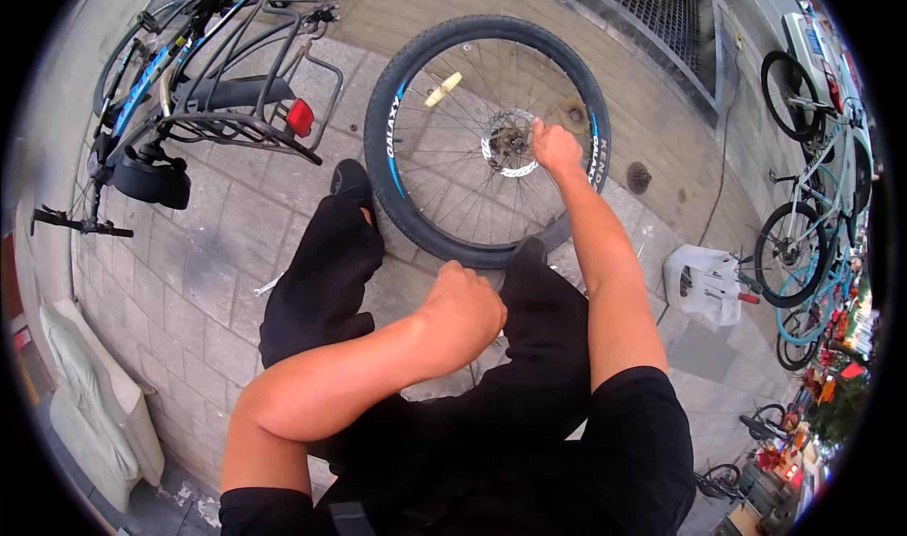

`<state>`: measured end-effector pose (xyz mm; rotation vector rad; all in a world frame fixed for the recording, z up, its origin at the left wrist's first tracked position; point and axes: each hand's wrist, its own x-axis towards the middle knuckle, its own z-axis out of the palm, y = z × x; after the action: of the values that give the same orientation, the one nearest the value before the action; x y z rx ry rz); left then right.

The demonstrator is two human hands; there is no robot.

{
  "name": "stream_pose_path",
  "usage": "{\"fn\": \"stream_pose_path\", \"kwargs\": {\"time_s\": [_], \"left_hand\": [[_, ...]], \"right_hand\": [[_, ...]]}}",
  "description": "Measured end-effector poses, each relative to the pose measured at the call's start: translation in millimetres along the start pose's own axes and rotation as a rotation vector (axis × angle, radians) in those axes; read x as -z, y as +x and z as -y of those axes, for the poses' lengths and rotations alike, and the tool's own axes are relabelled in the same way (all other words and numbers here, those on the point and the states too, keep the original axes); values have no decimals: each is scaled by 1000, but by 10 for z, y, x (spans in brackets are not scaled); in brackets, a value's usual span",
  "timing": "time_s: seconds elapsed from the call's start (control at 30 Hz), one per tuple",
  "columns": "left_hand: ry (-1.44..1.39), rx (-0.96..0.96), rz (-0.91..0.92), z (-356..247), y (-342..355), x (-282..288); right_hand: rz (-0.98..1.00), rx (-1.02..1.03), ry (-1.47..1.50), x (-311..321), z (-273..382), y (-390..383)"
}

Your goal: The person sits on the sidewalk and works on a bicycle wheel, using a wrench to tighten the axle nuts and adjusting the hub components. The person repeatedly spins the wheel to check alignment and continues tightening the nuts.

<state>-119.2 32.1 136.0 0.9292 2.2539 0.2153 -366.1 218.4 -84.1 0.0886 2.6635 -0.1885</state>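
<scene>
A bicycle wheel [381,149] with a black knobby tyre and a disc rotor [489,147] is in front of my feet. My right hand [557,149] is closed beside the rotor and hub, over the spokes; whatever its fingers hold is hidden. Closer to me, my left hand [463,314] is curled into a fist between my knees, just short of the tyre's near edge. Its back faces up, so its grip cannot be made out. A pale yellow oblong piece [443,89] shows among the spokes on the far left of the wheel.
At the upper left is a bicycle [203,97] with a rear rack and red reflector [299,117]. A whitish plastic container [701,286] with tools inside stands to the right, near parked bicycles [794,253]. A small silver item [267,287] lies on the paving. Pale cushions [90,413] are at left.
</scene>
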Motion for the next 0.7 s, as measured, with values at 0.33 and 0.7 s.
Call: {"fn": "stream_pose_path", "kwargs": {"time_s": [0.33, 0.7], "left_hand": [[51, 1, 60, -18, 19, -12], [48, -2, 25, -2, -39, -6]], "right_hand": [[-10, 239, -73, -288, -19, 21], [-41, 386, -225, -216, 24, -126]]}}
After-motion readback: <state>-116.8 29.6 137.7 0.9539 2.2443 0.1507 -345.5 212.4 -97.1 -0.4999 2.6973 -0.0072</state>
